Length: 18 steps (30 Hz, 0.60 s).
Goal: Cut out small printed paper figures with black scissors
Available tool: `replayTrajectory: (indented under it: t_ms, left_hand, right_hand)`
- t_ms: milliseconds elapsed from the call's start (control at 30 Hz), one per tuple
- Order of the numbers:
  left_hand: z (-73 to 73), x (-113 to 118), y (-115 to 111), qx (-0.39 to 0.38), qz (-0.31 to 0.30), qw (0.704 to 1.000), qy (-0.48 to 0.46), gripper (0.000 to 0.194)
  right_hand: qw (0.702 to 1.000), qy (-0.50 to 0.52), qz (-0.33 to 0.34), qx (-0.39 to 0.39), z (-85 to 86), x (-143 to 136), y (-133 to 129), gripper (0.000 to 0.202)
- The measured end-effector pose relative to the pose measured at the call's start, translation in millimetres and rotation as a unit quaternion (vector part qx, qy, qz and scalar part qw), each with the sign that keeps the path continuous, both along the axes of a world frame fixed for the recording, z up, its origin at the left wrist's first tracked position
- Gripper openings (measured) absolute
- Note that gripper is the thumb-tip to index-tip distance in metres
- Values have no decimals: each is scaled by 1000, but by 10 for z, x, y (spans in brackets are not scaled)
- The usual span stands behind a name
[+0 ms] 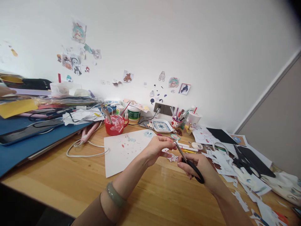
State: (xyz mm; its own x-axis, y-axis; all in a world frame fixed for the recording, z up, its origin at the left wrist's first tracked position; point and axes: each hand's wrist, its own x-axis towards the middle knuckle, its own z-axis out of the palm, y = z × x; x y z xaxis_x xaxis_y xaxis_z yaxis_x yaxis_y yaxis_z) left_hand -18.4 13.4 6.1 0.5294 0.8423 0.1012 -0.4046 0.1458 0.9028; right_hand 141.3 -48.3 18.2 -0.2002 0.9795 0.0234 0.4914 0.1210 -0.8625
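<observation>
My right hand is closed round the black handles of a pair of scissors, whose blades point up and to the left. The blade tips reach the fingertips of my left hand. That hand is pinched, and whatever it holds is too small and hidden to make out. Below its fingers lies a piece of white paper with red marks. To its left a white sheet lies on the wooden table, with small coloured cut-outs on it.
A red mug, a patterned square dish and a pen cup stand along the wall. Paper scraps and a second pair of black scissors lie on the right. A cluttered blue surface is at left, with a hand partly visible beyond.
</observation>
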Motion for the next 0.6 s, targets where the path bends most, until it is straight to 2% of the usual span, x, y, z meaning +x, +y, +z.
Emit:
replayTrajectory:
  t_ms: [233, 600]
  left_hand:
    - [-11, 3, 1, 2, -2, 1000, 1, 15]
    - [-74, 109, -24, 3, 34, 999, -24, 25]
  right_hand:
    - [1000, 6, -15, 15, 0, -14, 21, 14]
    - [994, 49, -65, 72, -147, -99, 92, 18]
